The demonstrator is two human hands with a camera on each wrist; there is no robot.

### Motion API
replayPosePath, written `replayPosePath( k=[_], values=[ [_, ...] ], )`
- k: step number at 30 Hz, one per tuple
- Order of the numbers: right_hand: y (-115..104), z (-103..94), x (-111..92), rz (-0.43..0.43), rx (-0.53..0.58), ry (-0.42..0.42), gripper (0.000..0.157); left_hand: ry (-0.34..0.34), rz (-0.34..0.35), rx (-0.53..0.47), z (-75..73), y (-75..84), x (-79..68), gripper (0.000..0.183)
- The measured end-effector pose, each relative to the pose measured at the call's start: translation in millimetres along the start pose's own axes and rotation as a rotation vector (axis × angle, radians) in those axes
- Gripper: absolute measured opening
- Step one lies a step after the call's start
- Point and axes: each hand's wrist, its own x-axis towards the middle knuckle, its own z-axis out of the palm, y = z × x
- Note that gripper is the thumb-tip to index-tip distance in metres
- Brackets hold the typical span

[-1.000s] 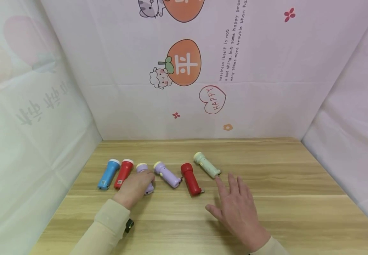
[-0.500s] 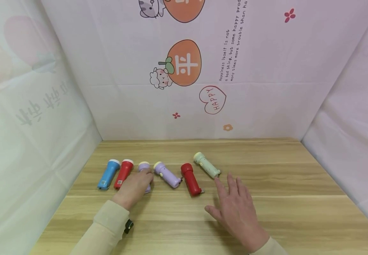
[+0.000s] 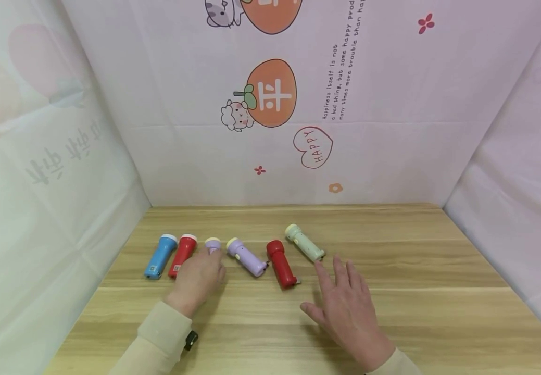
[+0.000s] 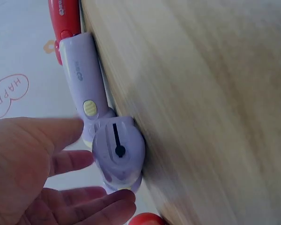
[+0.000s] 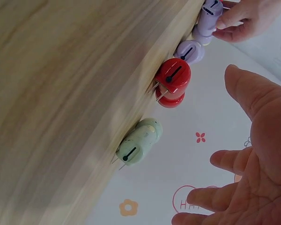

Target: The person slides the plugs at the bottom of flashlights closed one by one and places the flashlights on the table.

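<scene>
At the left of the wooden table [image 3: 261, 333], the left hand [image 3: 199, 276] covers most of a purple flashlight [image 4: 119, 154]; its fingers extend loosely alongside, and firm contact cannot be determined. The hand partly hides the white-rimmed red flashlight [image 3: 184, 252] to its left. At right, the right hand [image 3: 347, 312] is spread, near side of the green flashlight [image 3: 305, 245].
</scene>
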Motion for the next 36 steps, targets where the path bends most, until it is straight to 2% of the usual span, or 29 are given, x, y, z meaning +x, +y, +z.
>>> replayPosePath(
  k=[3, 10, 17, 28, 36],
  values=[
    [0.2, 0.1, -0.4, 0.006, 0.007, -0.009, 0.091, 0.006, -0.019, 0.001, 0.2, 2.9, -0.2, 0.030],
    [0.1, 0.1, -0.1, 0.015, 0.008, -0.016, 0.091, 0.050, -0.015, 0.001, 3.5, 3.4, -1.1, 0.026],
    [-0.9, -0.1, 0.1, 0.016, 0.013, -0.014, 0.090, 0.097, 0.009, 0.027, 5.8, -0.5, -1.0, 0.016],
    [-0.8, 0.4, 0.5, 0.015, 0.009, -0.013, 0.090, 0.124, 0.005, 0.056, 5.1, -4.9, -2.2, 0.015],
    [-1.2, 1.3, 0.5, 0.014, 0.013, -0.006, 0.090, 0.110, -0.012, 0.040, 4.4, -6.4, -1.1, 0.012]
  ],
)
